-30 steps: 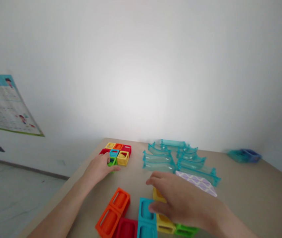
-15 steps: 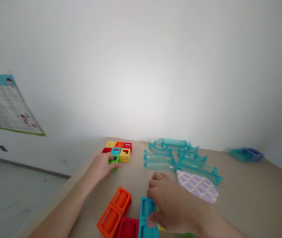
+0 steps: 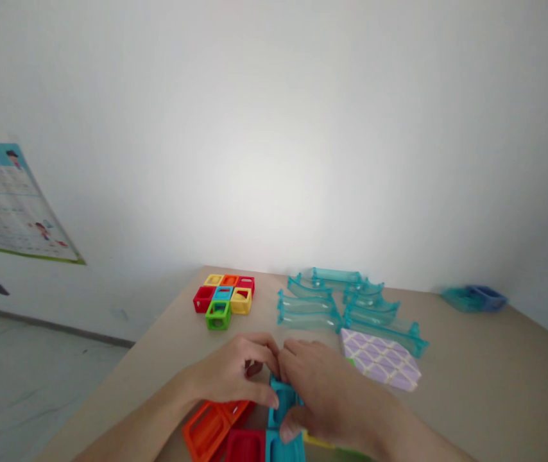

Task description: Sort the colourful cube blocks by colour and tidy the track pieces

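My left hand (image 3: 238, 371) has its thumb and fingers closed at the far left end of a cyan plastic block (image 3: 283, 448) with oblong hollows. Touching it, my right hand (image 3: 329, 382) grips the same block from the right, thumb on its top. Left of the cyan block lie a red block (image 3: 246, 446) and an orange block (image 3: 205, 433), the latter slanted and partly under my left hand. Beneath my right wrist show edges of a yellow block (image 3: 319, 441) and a green block (image 3: 351, 454), mostly hidden.
Several coloured hollow cubes, a green cube (image 3: 219, 315) nearest, stand grouped at the back left. Transparent teal track pieces (image 3: 310, 305) lie in the back middle, beside a lilac patterned panel stack (image 3: 380, 359). A blue tray-like piece (image 3: 487, 298) sits far right, near the wall.
My left hand has let go of the green cube at the back left and come back to the cyan block. My right hand has stayed on that block.
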{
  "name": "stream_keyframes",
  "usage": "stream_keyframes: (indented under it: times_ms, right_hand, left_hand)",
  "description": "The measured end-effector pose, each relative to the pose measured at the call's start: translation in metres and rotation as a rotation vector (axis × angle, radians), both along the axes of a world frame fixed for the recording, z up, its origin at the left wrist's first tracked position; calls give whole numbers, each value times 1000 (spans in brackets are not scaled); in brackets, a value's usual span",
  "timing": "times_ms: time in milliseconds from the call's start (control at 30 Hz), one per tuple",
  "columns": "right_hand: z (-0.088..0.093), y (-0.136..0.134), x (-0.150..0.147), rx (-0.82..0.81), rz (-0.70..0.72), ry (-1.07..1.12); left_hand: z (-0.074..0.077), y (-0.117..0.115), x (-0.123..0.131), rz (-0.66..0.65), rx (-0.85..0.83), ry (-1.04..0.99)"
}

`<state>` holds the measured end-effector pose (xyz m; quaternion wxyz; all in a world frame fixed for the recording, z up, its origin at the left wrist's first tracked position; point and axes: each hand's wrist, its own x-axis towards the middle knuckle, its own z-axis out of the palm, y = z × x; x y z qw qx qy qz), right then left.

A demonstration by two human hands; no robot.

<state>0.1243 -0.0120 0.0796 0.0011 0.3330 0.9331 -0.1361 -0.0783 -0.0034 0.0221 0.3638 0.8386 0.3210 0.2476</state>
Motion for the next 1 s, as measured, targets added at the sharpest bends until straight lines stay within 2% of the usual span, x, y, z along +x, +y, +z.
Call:
stream_keyframes:
  times_ms: [200, 333, 433, 567, 667, 733, 833, 900, 1000]
  right_hand:
    - [2, 1, 1, -29, -41, 31]
    - [-2, 2, 3, -24, -31, 39]
    - [-5, 1, 5, -42, -45, 37]
    - [-5, 1, 6, -55, -46, 28]
    - [-3, 1, 5, -49, -32, 21]
    - [-3, 2, 5, -42, -30, 10]
    - [-4, 1, 5, -35, -33, 5]
    - [-4, 0, 6, -36, -43, 7]
    - [-3, -2, 5, -36, -55, 7]
  left_hand:
    - [2, 1, -8, 34, 125, 76]
    - [8, 6, -20, 218, 293, 221]
    - [4, 15, -33, 392, 352, 325]
    - [-5, 27, -44, 482, 401, 409]
    - [-2, 26, -45, 529, 442, 384]
    - [6, 20, -43, 477, 392, 318]
    - [14, 11, -39, 165, 176, 243]
    - [14, 7, -36, -26, 79, 250]
    - [5, 7, -32, -92, 52, 287]
